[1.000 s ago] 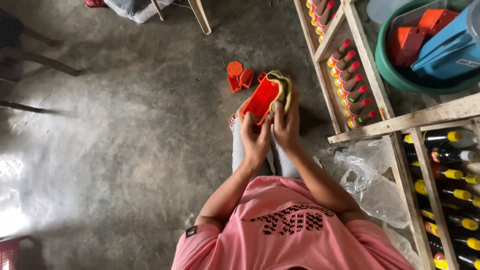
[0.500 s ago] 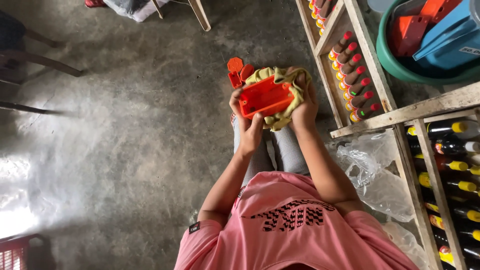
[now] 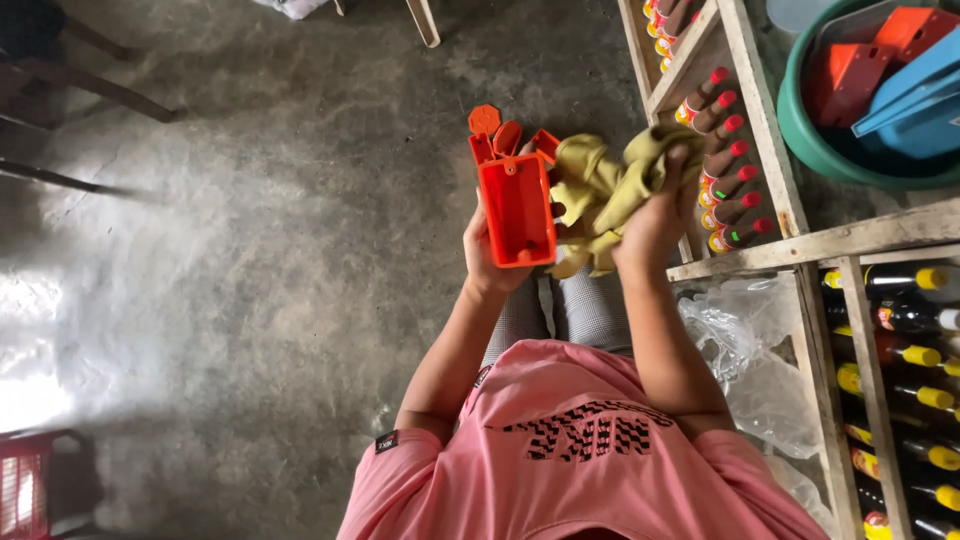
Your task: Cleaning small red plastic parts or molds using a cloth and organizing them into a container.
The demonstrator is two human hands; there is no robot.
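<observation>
A person's left hand [image 3: 490,255] is gripping an orange box [image 3: 516,208], fingers wrapped behind; right hand [image 3: 655,215], beside it, is bunching a yellow cloth [image 3: 600,190]; steady hold advisable.

Orange pieces [image 3: 500,135] lie on the grey concrete floor [image 3: 250,250]

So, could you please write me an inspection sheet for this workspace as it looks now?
Surface: grey concrete floor, worn and stained.
Job's things: orange box, open side up; yellow cloth bunched beside it.
Clutter: orange pieces on the floor beyond the box; clear plastic bag by the shelf.
Grips: left hand holds the box; right hand grips the cloth.
Cables: nothing seen.
Surroundings: wooden shelf with red-capped and yellow-capped bottles; green basin holding orange and blue items; red crate at lower left.
</observation>
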